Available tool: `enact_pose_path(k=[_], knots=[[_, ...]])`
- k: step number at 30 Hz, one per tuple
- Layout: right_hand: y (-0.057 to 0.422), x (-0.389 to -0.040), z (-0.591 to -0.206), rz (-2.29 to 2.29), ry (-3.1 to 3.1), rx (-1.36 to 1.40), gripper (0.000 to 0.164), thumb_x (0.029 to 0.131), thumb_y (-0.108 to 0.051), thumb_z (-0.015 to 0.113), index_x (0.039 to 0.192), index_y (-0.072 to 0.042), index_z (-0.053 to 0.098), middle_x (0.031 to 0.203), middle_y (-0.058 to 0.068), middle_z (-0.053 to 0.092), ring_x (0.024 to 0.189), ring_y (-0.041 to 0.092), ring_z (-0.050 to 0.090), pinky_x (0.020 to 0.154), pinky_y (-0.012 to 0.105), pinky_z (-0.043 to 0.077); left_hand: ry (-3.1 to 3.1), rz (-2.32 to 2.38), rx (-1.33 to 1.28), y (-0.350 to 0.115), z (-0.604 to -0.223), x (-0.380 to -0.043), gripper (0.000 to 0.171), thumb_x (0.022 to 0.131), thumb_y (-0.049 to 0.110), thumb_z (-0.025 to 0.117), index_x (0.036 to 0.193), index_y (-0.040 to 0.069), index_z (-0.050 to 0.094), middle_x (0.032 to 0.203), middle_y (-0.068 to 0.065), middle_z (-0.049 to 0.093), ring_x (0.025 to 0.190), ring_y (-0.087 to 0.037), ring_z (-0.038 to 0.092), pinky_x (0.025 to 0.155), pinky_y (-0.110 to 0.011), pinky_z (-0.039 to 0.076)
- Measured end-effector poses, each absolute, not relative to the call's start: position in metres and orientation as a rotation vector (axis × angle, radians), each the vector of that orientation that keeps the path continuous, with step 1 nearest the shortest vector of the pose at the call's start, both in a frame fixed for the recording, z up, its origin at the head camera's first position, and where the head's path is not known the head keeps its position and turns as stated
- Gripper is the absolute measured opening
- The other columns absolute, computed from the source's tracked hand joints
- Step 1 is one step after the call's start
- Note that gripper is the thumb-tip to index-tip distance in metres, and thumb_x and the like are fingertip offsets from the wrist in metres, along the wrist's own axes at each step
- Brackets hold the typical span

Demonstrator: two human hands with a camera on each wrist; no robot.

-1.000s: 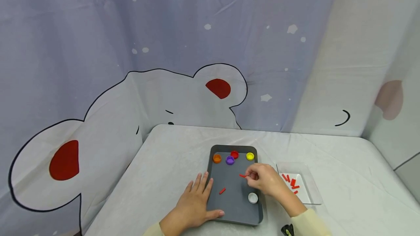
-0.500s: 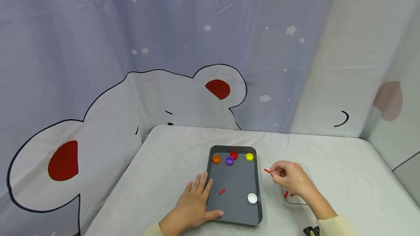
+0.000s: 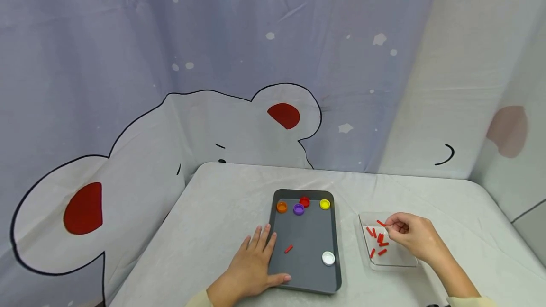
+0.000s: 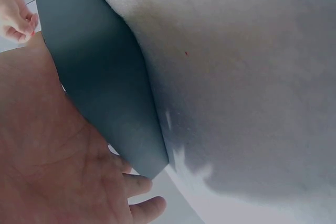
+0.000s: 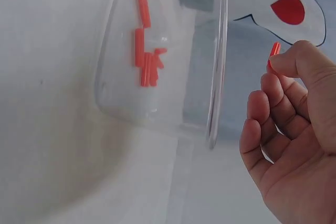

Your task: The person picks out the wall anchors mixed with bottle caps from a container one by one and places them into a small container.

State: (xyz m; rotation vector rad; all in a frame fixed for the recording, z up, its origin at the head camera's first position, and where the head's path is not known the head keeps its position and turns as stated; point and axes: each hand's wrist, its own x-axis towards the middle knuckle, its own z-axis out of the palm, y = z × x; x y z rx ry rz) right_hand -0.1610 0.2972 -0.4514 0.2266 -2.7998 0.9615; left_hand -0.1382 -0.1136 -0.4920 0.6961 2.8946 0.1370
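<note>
My left hand (image 3: 251, 264) rests with fingers spread at the left edge of a dark grey tray (image 3: 307, 236), the thumb lying over its near edge. On the tray lies one short red stick (image 3: 288, 249). Above the clear plastic box (image 3: 401, 258), right of the tray, my right hand (image 3: 415, 236) pinches another red stick (image 5: 275, 50) between thumb and index finger. Its other fingers are curled. Several loose red sticks (image 5: 139, 47) lie in the left part of the box. The left wrist view shows the palm (image 4: 52, 156) beside the tray's underside.
At the tray's far end sit small round caps: orange (image 3: 282, 207), purple (image 3: 298, 209), red (image 3: 304, 202) and yellow (image 3: 324, 204). A white cap (image 3: 328, 258) lies near its right edge. A white cloth (image 3: 213, 212) covers the table, with a printed curtain (image 3: 239, 37) behind.
My right hand has moved right, from above the grey tray to above the clear box, with the red stick still pinched. The left hand has stayed in place.
</note>
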Motion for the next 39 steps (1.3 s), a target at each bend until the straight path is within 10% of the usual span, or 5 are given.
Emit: enact_pose_path(k=[39], knots=[[0.169, -0.198, -0.468, 1.239, -2.734, 0.932, 0.018, 0.085, -0.008, 0.079, 0.102, -0.008, 0.076, 0.072, -0.011, 0.057, 0.064, 0.0, 0.05, 0.059, 0.021, 0.046, 2.895, 0.101, 0.666, -0.113, -0.493, -0.14, 0.109, 0.085, 0.086, 0.042, 0.16, 0.008, 0.031, 0.169, -0.015, 0.016, 0.154, -0.037, 0.017, 0.118, -0.058, 0.027]])
